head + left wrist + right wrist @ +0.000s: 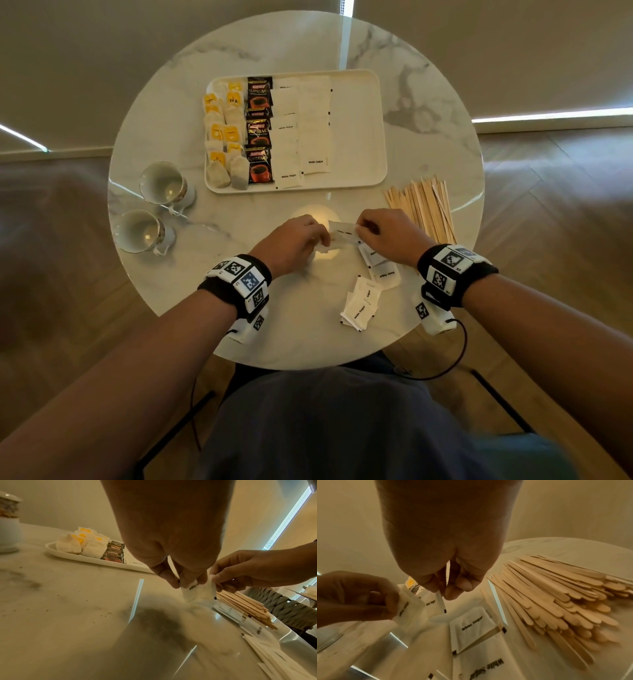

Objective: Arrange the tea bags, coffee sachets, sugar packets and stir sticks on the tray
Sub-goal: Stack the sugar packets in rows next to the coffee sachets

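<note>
The cream tray holds tea bags, coffee sachets and rows of white sugar packets on its left half. In front of the tray both hands hold one white sugar packet just above the table. My left hand pinches its left end, my right hand pinches its right edge. More loose sugar packets lie near the table's front right. A pile of wooden stir sticks lies right of my right hand.
Two empty glass cups stand at the table's left. The round marble table ends close to my body. The tray's right half is bare.
</note>
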Demonstrator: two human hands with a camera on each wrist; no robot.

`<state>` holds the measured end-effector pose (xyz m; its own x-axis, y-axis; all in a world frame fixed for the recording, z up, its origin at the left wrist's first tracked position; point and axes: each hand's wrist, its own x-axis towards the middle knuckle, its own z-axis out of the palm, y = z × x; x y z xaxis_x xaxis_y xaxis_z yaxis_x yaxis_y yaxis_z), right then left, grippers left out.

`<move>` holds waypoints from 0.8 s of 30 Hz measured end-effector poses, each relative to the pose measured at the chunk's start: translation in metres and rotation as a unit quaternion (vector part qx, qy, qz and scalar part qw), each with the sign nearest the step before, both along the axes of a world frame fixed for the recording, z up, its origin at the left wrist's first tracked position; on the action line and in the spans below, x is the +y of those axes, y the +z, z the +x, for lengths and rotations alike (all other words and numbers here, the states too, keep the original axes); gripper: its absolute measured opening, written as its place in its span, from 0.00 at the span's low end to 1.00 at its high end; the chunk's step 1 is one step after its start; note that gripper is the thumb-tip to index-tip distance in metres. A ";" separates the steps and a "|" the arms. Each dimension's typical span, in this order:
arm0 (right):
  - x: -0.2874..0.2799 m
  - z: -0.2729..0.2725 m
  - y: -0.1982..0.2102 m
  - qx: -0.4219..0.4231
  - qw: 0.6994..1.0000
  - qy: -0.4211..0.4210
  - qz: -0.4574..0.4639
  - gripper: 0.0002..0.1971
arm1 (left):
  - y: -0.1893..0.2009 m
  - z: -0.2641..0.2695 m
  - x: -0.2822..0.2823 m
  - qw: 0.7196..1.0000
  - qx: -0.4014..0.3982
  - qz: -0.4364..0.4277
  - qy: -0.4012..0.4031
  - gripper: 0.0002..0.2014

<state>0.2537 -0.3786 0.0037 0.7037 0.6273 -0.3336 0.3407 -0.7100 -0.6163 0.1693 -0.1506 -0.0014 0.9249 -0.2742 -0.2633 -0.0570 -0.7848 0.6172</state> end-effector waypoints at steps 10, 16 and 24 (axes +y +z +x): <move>0.019 -0.009 0.009 0.075 0.992 -0.090 0.035 0.08 | 0.001 0.001 0.009 0.997 -0.026 -0.044 0.061 0.11; 0.033 -0.009 0.014 0.077 0.993 -0.069 0.057 0.08 | 0.009 -0.001 0.022 0.988 -0.023 -0.116 0.094 0.08; 0.056 -0.014 0.026 0.109 0.987 -0.047 0.108 0.05 | 0.011 0.003 0.034 0.973 0.052 -0.133 0.184 0.24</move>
